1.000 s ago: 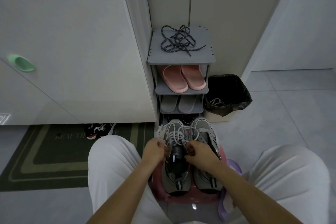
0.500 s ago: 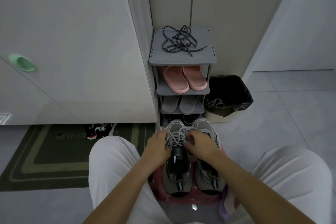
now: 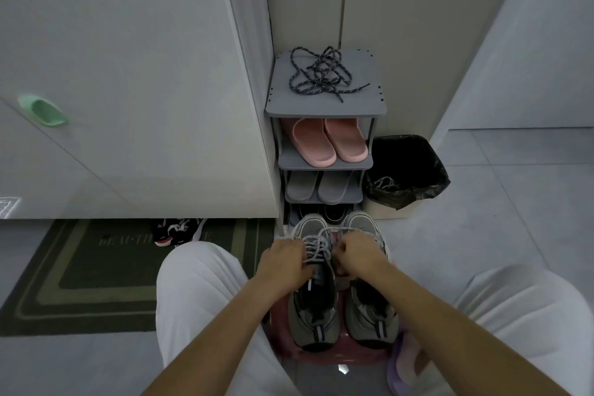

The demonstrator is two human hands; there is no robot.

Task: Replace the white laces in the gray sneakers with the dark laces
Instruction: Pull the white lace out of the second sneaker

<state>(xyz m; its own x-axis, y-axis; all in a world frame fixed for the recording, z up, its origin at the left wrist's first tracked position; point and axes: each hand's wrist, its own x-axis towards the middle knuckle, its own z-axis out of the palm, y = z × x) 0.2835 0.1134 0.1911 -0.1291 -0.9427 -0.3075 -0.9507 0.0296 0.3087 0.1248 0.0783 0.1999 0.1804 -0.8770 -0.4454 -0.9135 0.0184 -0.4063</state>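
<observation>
Two gray sneakers stand side by side on a pink stool (image 3: 337, 355) between my knees. The left sneaker (image 3: 313, 309) has white laces (image 3: 316, 247) across its eyelets, with a loop arching over to the right sneaker (image 3: 369, 312). My left hand (image 3: 284, 262) grips the left sneaker's left side at the laces. My right hand (image 3: 355, 252), fingers curled, pinches the white lace on the shoe's right side. A tangle of dark laces (image 3: 321, 75) lies on top of the gray shoe rack (image 3: 363, 106).
The rack holds pink slippers (image 3: 328, 141), gray slippers (image 3: 321, 186) and dark shoes below. A bin with a black bag (image 3: 408, 167) stands to its right with white laces inside. A dark doormat (image 3: 80, 267) and a black shoe (image 3: 175, 231) lie left. A purple slipper (image 3: 401, 366) lies near the stool.
Both hands have moved forward from the shoe's tongue to the lace rows nearer the toe. The loose lace loops held up at the left are down now.
</observation>
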